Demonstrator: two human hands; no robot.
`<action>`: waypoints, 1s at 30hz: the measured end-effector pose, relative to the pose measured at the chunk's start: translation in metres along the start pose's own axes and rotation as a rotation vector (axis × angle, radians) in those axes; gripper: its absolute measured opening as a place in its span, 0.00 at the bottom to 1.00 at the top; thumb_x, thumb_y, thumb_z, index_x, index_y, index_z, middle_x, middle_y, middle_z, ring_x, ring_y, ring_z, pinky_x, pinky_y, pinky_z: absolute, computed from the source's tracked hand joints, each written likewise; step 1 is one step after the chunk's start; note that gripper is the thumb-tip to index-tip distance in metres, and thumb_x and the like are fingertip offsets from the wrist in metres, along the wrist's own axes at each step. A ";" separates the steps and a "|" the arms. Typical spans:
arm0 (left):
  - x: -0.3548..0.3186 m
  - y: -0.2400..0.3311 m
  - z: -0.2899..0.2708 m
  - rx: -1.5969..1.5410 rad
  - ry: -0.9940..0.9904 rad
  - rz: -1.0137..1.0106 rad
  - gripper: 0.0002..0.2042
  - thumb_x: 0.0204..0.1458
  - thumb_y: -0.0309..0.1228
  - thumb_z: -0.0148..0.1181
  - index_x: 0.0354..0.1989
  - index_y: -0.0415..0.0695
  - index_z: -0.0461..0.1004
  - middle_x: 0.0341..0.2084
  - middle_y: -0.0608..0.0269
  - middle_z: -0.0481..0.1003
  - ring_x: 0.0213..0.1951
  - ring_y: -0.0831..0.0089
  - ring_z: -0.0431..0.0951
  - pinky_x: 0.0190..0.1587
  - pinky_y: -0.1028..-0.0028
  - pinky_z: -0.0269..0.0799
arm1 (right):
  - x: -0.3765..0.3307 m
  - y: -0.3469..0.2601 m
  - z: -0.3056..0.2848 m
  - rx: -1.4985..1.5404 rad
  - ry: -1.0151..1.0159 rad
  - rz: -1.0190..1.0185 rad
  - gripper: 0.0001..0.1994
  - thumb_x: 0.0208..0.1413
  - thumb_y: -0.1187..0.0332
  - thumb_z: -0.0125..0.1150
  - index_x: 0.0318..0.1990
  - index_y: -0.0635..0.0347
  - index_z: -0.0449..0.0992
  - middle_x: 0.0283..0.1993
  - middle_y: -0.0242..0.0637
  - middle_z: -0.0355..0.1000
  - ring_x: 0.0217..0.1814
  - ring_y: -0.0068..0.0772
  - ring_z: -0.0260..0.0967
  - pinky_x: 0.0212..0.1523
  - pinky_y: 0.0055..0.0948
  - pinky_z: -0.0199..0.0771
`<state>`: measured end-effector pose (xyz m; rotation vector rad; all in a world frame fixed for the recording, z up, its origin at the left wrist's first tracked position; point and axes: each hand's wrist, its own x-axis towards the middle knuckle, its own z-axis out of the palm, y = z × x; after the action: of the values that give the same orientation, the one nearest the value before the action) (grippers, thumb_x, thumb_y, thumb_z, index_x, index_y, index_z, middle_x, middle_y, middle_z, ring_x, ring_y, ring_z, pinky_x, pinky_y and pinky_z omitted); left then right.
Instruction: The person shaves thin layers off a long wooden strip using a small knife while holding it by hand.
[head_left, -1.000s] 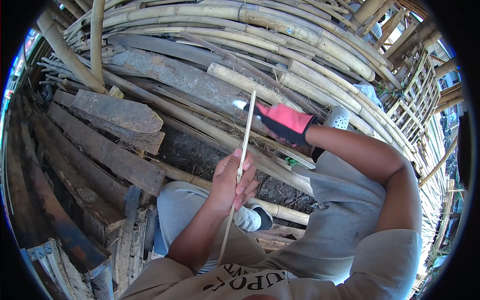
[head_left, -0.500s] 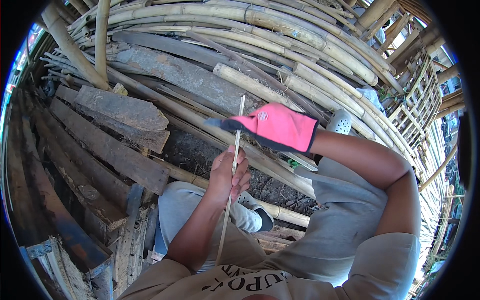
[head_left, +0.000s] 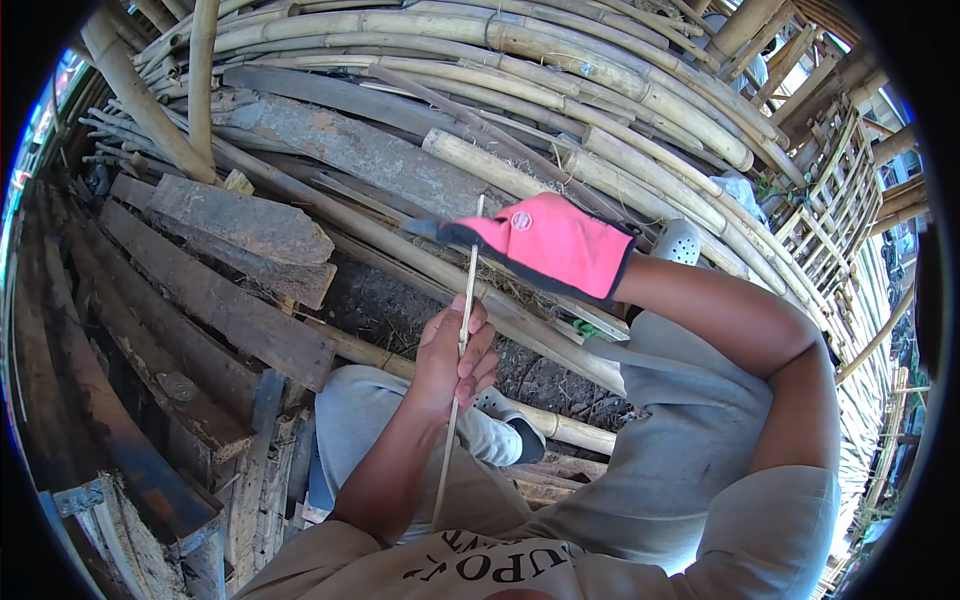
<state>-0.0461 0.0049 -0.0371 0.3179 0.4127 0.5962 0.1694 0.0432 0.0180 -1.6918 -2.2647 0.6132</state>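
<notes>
My bare left hand [head_left: 452,355] has its fingers wrapped round a thin, pale bamboo strip [head_left: 447,455]. The strip stands slantwise, its lower end close to my shirt. Higher up, my right hand [head_left: 565,245], in a pink and black glove, is closed across the strip just below its upper end. A narrow grey tip juts out to the left of the glove; whether it is a fingertip or something held, I cannot make out. The glove hides part of the strip.
Long bamboo poles [head_left: 590,65] lie piled beyond my hands. Weathered planks [head_left: 220,305] are stacked at the left, near an upright bamboo post [head_left: 201,90]. A bamboo lattice [head_left: 830,215] stands at the right. My bent legs [head_left: 690,400] flank the work.
My right hand and the upper end of the strip have shifted slightly down and to the left. My left hand has barely moved and keeps its hold.
</notes>
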 end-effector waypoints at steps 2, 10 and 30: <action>0.002 0.003 0.003 0.037 0.007 0.003 0.17 0.72 0.44 0.36 0.33 0.48 0.61 0.10 0.72 0.57 0.05 0.82 0.52 0.06 0.80 0.47 | 0.004 0.010 -0.011 0.361 0.022 0.037 0.15 0.67 0.62 0.55 0.58 0.50 0.77 0.25 0.46 0.68 0.24 0.42 0.59 0.28 0.34 0.69; 0.005 -0.002 0.003 0.035 0.026 -0.023 0.17 0.72 0.44 0.36 0.33 0.48 0.61 0.10 0.72 0.57 0.05 0.82 0.52 0.06 0.80 0.47 | 0.006 0.002 -0.008 0.232 0.080 0.212 0.17 0.67 0.55 0.54 0.45 0.60 0.80 0.23 0.52 0.60 0.25 0.45 0.49 0.26 0.37 0.67; 0.014 -0.005 0.000 0.035 0.051 -0.033 0.16 0.72 0.42 0.35 0.33 0.48 0.61 0.11 0.73 0.57 0.05 0.82 0.53 0.06 0.80 0.47 | 0.001 0.012 -0.007 0.002 0.108 0.140 0.26 0.67 0.46 0.51 0.34 0.63 0.80 0.24 0.58 0.63 0.23 0.54 0.58 0.31 0.43 0.68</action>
<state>-0.0334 0.0093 -0.0428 0.3290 0.4764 0.5663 0.1820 0.0484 0.0185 -1.8470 -2.0848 0.5390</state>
